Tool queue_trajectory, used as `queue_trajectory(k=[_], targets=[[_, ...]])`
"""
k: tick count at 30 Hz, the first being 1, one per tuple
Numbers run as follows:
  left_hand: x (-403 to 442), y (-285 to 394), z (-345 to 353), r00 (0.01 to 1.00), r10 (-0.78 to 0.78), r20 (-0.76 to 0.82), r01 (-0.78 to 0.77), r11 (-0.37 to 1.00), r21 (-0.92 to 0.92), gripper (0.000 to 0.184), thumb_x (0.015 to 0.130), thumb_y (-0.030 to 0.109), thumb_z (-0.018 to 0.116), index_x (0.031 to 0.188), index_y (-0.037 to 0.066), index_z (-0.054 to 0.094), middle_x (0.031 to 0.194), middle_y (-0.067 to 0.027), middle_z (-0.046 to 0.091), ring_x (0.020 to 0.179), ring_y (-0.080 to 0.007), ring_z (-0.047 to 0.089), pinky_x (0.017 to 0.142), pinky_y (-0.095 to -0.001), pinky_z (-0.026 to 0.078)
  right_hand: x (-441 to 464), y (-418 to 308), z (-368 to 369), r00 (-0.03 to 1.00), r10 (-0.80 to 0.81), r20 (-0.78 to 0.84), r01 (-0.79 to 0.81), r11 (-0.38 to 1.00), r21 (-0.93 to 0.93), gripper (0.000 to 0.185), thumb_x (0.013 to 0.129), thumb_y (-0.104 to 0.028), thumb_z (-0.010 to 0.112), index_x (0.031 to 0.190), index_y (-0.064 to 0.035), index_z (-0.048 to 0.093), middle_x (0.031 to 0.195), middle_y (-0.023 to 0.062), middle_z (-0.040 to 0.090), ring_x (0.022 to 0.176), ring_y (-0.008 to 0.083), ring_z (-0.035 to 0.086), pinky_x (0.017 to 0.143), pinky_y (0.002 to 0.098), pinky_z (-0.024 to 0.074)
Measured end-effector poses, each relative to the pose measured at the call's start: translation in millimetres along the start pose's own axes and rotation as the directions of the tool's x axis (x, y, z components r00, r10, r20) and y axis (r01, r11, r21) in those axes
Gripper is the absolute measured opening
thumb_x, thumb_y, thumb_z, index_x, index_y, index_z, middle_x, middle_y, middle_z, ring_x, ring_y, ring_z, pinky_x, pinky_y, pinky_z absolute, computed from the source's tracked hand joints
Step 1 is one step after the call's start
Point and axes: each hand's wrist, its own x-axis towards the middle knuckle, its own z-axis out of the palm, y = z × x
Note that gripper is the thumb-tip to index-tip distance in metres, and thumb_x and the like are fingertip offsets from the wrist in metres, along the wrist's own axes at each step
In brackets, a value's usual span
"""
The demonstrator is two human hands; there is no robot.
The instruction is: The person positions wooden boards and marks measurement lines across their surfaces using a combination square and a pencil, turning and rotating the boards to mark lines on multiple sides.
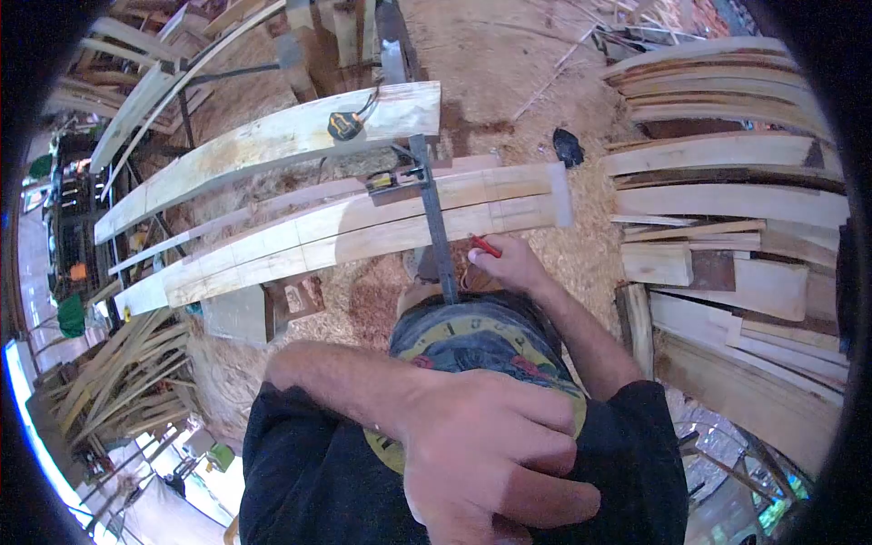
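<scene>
My right hand (pixel 514 265) is closed around a slim red pencil or marker (pixel 486 246), just in front of the near plank's right part. My left hand (pixel 490 445) is raised in front of my chest, close to the camera, its fingers curled; the fingertips are hidden, so I cannot tell what they hold. Two pale planks (pixel 300 234) lie side by side with thin pencil lines across them. Over them runs a dark metal bar (pixel 436 227). Beside its far end sits a small yellow-and-black tool (pixel 392 182), its kind unclear.
A black-and-yellow tape measure (pixel 344 125) rests on another wide board (pixel 254 150) farther off. Stacked planks (pixel 727 204) fill the right side. Offcuts (pixel 118 386) are heaped at lower left. Sawdust covers the ground (pixel 509 82), where a black object (pixel 568 146) lies.
</scene>
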Motion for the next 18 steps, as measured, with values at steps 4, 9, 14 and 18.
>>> queue_trajectory(k=[4,9,14,18], targets=[[5.7,2.5,-15.7,0.941,-0.208,0.268,0.186,0.977,0.102,0.073,0.094,0.01,0.063,0.149,0.035,0.021,0.085,-0.0145,0.071,0.055,-0.0197,0.057,0.053,-0.0355,0.051,-2.2,2.2,-9.3,1.0,0.016,0.004,-0.016,0.999,-0.035,0.041,0.087,-0.043,0.069,0.099,-0.0044,0.074,0.072,0.0185,0.068,0.067,0.0309,0.068,0.066,0.0416,0.053],[9.2,-7.6,-16.0,0.929,-0.197,0.314,0.162,0.978,0.134,0.092,0.091,0.004,0.06,0.157,0.027,0.001,0.087,-0.018,0.073,0.056,-0.0227,0.058,0.054,-0.0362,0.053,-3.5,-6.0,-14.3,0.991,0.106,0.084,-0.1,0.993,-0.068,0.031,0.092,-0.034,0.067,0.097,-0.0042,0.075,0.081,0.0108,0.073,0.077,0.019,0.067,0.075,0.0351,0.0524],[9.5,-14.4,-11.5,0.972,-0.18,0.148,0.167,0.981,0.095,0.065,0.093,0.005,0.058,0.141,0.022,0.018,0.084,-0.0165,0.069,0.056,-0.0226,0.057,0.055,-0.0367,0.053,-2.6,-4.1,-8.5,0.982,0.143,0.123,-0.138,0.989,-0.049,0.03,0.092,-0.034,0.067,0.096,-0.0052,0.076,0.08,0.0099,0.073,0.077,0.0173,0.069,0.072,0.0347,0.0529],[13.1,-18.7,-14.1,0.985,-0.167,0.034,0.161,0.978,0.133,0.058,0.095,0.007,0.058,0.139,0.026,0.027,0.086,-0.0169,0.069,0.058,-0.0229,0.059,0.055,-0.038,0.053,0.7,-7.1,-7.0,0.974,0.17,0.152,-0.165,0.985,-0.043,0.031,0.092,-0.035,0.067,0.096,-0.0055,0.076,0.077,0.0099,0.072,0.072,0.0166,0.067,0.069,0.0343,0.0527]])
